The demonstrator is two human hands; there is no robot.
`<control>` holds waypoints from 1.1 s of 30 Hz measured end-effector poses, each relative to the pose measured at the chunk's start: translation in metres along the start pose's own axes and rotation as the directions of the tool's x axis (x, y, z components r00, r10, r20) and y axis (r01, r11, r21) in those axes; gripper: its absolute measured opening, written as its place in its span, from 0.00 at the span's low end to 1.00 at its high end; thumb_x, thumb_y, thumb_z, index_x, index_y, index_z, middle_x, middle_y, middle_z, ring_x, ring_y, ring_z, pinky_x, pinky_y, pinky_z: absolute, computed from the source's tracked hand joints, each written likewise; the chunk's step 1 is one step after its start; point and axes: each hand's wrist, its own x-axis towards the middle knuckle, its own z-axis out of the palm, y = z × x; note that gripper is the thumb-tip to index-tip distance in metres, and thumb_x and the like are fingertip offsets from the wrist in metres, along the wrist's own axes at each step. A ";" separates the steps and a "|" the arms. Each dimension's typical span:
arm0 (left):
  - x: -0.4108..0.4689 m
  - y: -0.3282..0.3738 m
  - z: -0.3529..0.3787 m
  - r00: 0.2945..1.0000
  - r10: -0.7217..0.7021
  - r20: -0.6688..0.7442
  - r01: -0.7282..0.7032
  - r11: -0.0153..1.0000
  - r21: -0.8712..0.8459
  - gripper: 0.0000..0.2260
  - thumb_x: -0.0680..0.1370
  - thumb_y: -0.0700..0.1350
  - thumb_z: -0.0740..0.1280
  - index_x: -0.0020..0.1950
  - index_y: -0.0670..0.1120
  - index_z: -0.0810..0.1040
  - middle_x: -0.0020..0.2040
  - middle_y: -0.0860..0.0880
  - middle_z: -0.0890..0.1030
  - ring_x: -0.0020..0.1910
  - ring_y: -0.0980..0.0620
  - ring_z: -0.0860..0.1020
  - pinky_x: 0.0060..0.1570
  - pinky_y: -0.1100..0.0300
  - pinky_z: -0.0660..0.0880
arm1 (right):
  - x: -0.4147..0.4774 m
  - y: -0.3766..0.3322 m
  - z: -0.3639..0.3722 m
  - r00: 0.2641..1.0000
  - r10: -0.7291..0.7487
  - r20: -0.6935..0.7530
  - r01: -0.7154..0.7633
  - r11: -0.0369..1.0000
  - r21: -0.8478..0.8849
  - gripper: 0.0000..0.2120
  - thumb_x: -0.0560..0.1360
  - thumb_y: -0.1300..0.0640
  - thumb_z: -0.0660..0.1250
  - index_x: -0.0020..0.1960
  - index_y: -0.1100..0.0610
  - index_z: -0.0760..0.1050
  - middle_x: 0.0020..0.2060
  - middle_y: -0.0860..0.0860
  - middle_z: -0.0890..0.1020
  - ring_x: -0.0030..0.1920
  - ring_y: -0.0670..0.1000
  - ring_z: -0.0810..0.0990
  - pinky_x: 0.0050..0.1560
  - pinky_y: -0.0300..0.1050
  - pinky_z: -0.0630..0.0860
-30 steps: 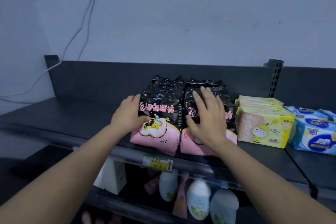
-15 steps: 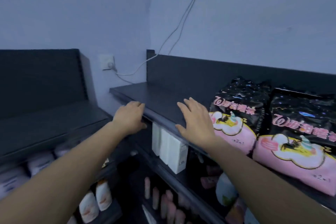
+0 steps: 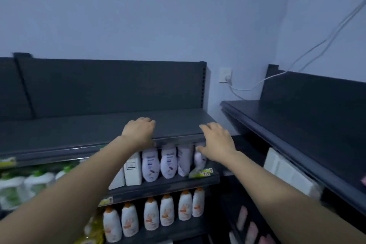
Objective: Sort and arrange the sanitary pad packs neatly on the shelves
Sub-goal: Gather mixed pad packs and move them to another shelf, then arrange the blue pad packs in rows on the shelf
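Your hands hold nothing — left hand (image 3: 138,131) loosely curled, right hand (image 3: 216,140) spread, both at the near lip of the dark shelf (image 3: 79,130) — and no pad pack shows, unless that pink sliver (image 3: 364,180) far right is one, nearer your right hand.
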 end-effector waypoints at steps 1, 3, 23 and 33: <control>-0.008 -0.021 0.001 0.999 -0.032 0.004 0.032 0.999 0.008 0.26 0.74 0.56 0.68 0.67 0.45 0.68 0.66 0.47 0.72 0.67 0.47 0.69 0.61 0.52 0.68 | 0.008 -0.021 0.003 1.000 -0.020 0.008 0.020 1.000 0.005 0.33 0.73 0.43 0.68 0.73 0.53 0.62 0.68 0.54 0.68 0.70 0.56 0.63 0.66 0.50 0.64; -0.026 -0.063 0.003 0.996 -0.091 0.019 0.090 0.996 0.019 0.23 0.74 0.56 0.68 0.64 0.45 0.70 0.63 0.47 0.73 0.66 0.47 0.70 0.59 0.53 0.69 | 0.023 -0.063 0.008 0.998 -0.059 0.029 0.059 0.998 0.019 0.33 0.74 0.43 0.68 0.73 0.54 0.61 0.69 0.54 0.67 0.71 0.56 0.62 0.67 0.51 0.63; -0.201 -0.407 0.031 0.843 -0.529 0.090 0.516 0.846 0.135 0.26 0.76 0.54 0.67 0.70 0.45 0.68 0.68 0.47 0.70 0.68 0.47 0.68 0.63 0.52 0.69 | 0.116 -0.443 0.055 0.893 -0.449 0.042 0.431 0.877 0.210 0.32 0.73 0.43 0.68 0.72 0.54 0.63 0.68 0.54 0.68 0.70 0.56 0.63 0.67 0.51 0.63; -0.234 -0.519 0.051 0.728 -0.681 0.073 0.661 0.727 0.187 0.22 0.74 0.53 0.68 0.65 0.45 0.71 0.61 0.48 0.74 0.62 0.48 0.72 0.56 0.53 0.72 | 0.168 -0.572 0.084 0.796 -0.605 0.025 0.576 0.769 0.276 0.31 0.73 0.43 0.68 0.71 0.53 0.64 0.68 0.54 0.68 0.70 0.56 0.64 0.67 0.51 0.64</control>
